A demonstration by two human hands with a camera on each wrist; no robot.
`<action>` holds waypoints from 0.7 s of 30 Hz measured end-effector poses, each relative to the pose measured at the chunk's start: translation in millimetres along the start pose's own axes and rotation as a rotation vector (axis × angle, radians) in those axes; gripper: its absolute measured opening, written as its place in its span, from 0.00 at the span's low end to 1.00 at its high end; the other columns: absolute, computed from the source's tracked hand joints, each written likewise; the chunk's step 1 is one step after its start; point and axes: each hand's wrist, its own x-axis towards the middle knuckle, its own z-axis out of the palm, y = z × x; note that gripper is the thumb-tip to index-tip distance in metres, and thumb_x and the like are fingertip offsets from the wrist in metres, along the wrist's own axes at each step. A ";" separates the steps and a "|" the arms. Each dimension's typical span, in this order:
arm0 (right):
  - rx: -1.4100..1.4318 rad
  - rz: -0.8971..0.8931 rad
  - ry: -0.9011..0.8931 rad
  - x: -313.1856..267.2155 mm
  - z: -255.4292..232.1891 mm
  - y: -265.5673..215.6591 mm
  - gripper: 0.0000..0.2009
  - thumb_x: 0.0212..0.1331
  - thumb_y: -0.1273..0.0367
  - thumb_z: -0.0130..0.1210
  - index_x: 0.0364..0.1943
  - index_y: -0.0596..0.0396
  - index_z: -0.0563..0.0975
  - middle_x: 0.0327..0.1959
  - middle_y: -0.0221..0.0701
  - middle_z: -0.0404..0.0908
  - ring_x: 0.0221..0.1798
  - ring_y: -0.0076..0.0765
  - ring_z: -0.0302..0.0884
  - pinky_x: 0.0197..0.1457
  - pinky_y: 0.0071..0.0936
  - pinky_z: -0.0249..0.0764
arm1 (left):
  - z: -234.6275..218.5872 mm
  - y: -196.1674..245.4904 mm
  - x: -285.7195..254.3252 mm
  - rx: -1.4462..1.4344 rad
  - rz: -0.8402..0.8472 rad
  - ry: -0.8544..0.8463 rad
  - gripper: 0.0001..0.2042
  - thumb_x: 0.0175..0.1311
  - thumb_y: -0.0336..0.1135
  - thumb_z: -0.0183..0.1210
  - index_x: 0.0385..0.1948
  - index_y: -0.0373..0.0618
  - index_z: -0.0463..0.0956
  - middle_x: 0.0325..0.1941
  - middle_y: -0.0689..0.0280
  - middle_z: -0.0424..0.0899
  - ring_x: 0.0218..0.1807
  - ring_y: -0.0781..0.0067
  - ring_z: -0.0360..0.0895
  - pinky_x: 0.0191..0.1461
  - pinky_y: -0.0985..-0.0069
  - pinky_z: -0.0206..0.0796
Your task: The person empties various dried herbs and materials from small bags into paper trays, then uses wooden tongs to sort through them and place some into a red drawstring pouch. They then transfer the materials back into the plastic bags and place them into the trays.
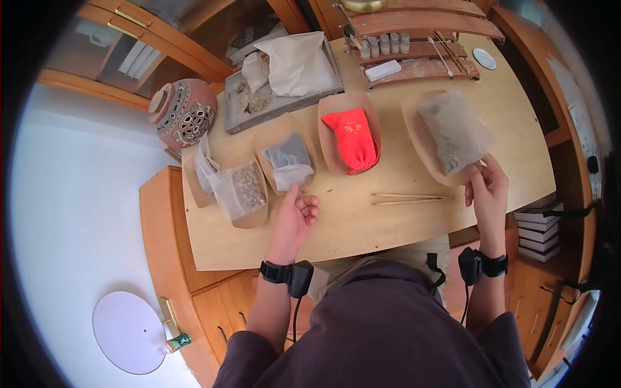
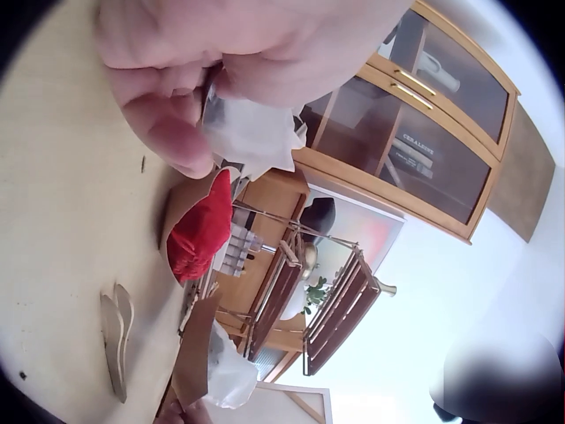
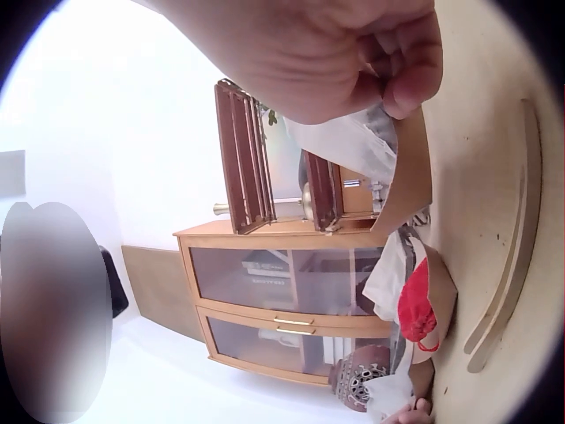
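My left hand (image 1: 294, 220) is at the near end of a brown paper tray (image 1: 314, 169) with a dark packet (image 1: 288, 152) in it, thumb and fingers at its rim. At the right, my right hand (image 1: 490, 194) pinches the near end of another paper tray (image 1: 420, 137), which bears a translucent bag of dried material (image 1: 453, 126). Between them a red drawstring pouch (image 1: 356, 139) lies in its own tray. The right wrist view shows the right hand (image 3: 353, 62) with curled fingers at the tray edge (image 3: 413, 168).
Wooden tongs (image 1: 411, 198) lie near the front. At the left are a bag of small pieces (image 1: 242, 191) on a tray and a pierced clay pot (image 1: 184, 113). A grey tray (image 1: 278, 107) and a wooden tiered rack with jars (image 1: 414, 61) stand at the back.
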 end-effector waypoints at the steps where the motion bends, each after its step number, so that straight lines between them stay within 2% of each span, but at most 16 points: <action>1: 0.042 0.016 -0.005 -4.6 -1.8 -5.7 0.16 0.75 0.75 0.52 0.63 0.65 0.76 0.24 0.28 0.79 0.20 0.15 0.70 0.20 0.17 0.65 | 1.2 0.0 0.5 0.017 0.003 0.007 0.16 0.83 0.49 0.49 0.49 0.43 0.72 0.33 0.63 0.85 0.29 0.73 0.79 0.31 0.76 0.67; 4: 0.075 0.030 -0.048 -16.8 1.2 -21.7 0.17 0.75 0.75 0.52 0.64 0.65 0.75 0.24 0.28 0.79 0.20 0.16 0.71 0.20 0.18 0.67 | 4.6 -2.0 1.3 -0.006 0.026 -0.038 0.16 0.84 0.48 0.48 0.47 0.43 0.72 0.32 0.63 0.85 0.30 0.73 0.80 0.32 0.76 0.68; 8: 0.092 0.007 -0.140 -28.8 35.7 -36.3 0.18 0.75 0.75 0.52 0.65 0.66 0.73 0.24 0.29 0.79 0.21 0.19 0.73 0.21 0.20 0.70 | 10.2 -1.0 -23.9 0.008 0.061 -0.090 0.16 0.84 0.47 0.47 0.44 0.43 0.73 0.31 0.63 0.83 0.30 0.72 0.79 0.33 0.74 0.68; 10: 0.100 0.029 -0.201 -33.4 60.1 -45.0 0.18 0.74 0.75 0.52 0.66 0.66 0.72 0.24 0.29 0.79 0.21 0.20 0.74 0.22 0.21 0.72 | 6.6 1.9 -41.4 0.022 0.109 -0.092 0.15 0.84 0.48 0.47 0.43 0.45 0.73 0.31 0.65 0.81 0.30 0.71 0.78 0.34 0.73 0.65; 13: 0.145 0.038 -0.305 -38.3 98.3 -47.8 0.20 0.74 0.76 0.52 0.67 0.66 0.71 0.25 0.30 0.80 0.22 0.21 0.76 0.22 0.22 0.74 | -13.6 5.4 -64.4 -0.023 0.200 -0.061 0.17 0.85 0.47 0.45 0.42 0.42 0.73 0.31 0.60 0.83 0.29 0.69 0.80 0.32 0.73 0.69; 16: 0.181 0.064 -0.380 -39.4 146.2 -46.7 0.20 0.74 0.76 0.52 0.68 0.66 0.70 0.26 0.31 0.81 0.22 0.22 0.77 0.23 0.23 0.75 | -32.1 9.0 -88.8 -0.013 0.265 -0.019 0.17 0.85 0.46 0.44 0.41 0.42 0.73 0.31 0.59 0.84 0.29 0.68 0.79 0.32 0.72 0.69; 21: 0.163 0.031 -0.409 -49.0 215.6 -39.5 0.21 0.73 0.76 0.53 0.68 0.66 0.68 0.26 0.34 0.83 0.24 0.25 0.83 0.26 0.26 0.80 | -54.4 10.8 -121.1 -0.027 0.216 0.002 0.17 0.85 0.46 0.44 0.40 0.43 0.74 0.30 0.59 0.82 0.27 0.68 0.78 0.32 0.72 0.68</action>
